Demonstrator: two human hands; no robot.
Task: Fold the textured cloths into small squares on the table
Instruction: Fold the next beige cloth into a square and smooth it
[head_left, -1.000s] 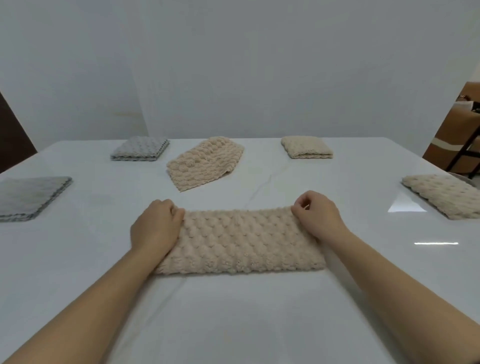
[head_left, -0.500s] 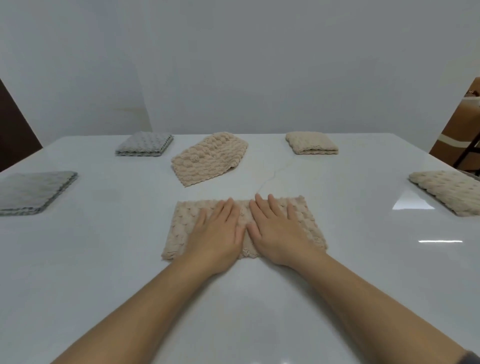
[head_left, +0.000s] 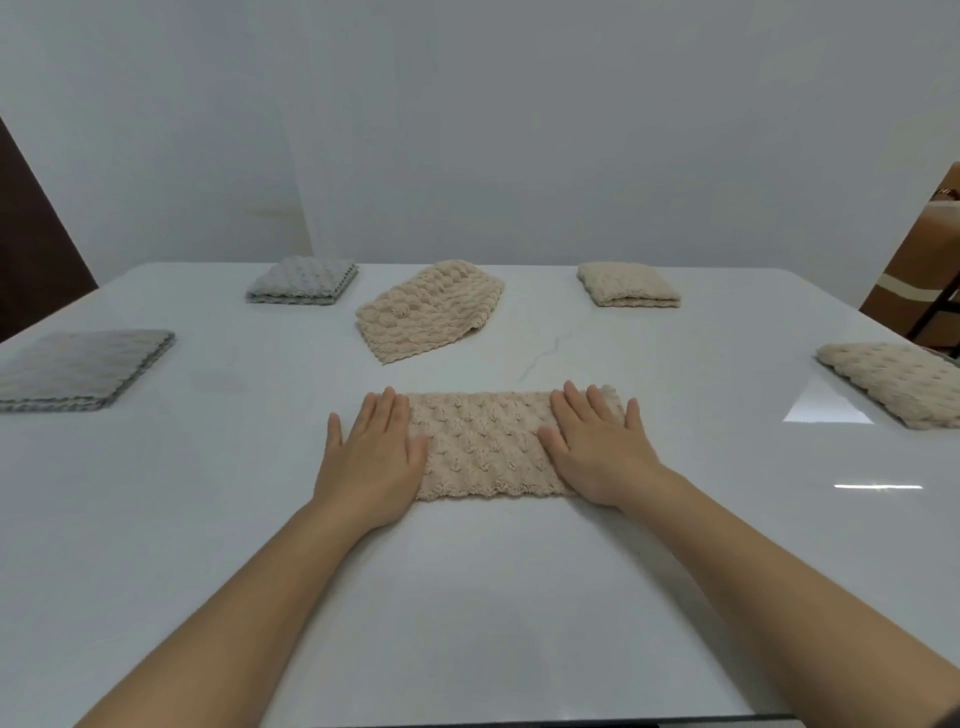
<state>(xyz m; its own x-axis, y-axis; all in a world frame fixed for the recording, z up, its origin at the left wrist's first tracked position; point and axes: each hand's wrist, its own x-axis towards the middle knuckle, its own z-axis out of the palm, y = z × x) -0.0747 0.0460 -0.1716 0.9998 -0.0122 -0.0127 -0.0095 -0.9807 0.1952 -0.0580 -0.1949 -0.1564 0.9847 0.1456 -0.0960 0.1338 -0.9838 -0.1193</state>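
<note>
Grip is slack on both sides: left hand (head_left: 371, 457) and right hand (head_left: 597, 452) lie flat with fingers straight, palms pressing down, nothing pinched. They sit on the two ends of the beige strip (head_left: 483, 447), which lies on the table (head_left: 467, 597) just in front of the person, long side running left to right. Its left end is hidden under the left hand.

Step in hand looks like flattening the strip before the next fold. To do it well:
- press evenly and line up the long edges (the pile looks thick, so it will likely spring back)
- then take one end and bring it over the other so the corners meet
- sloppy corners here = a lopsided square

Containers: none in view. The cloths sit straight on the table.
- far side: grey square (head_left: 301, 280), loose beige cloth (head_left: 431, 309) lying skewed, beige square (head_left: 628, 285)
- left edge: big grey cloth (head_left: 78, 369)
- right edge: big beige cloth (head_left: 893, 382)

My read: two small squares done, the rest pending.
</note>
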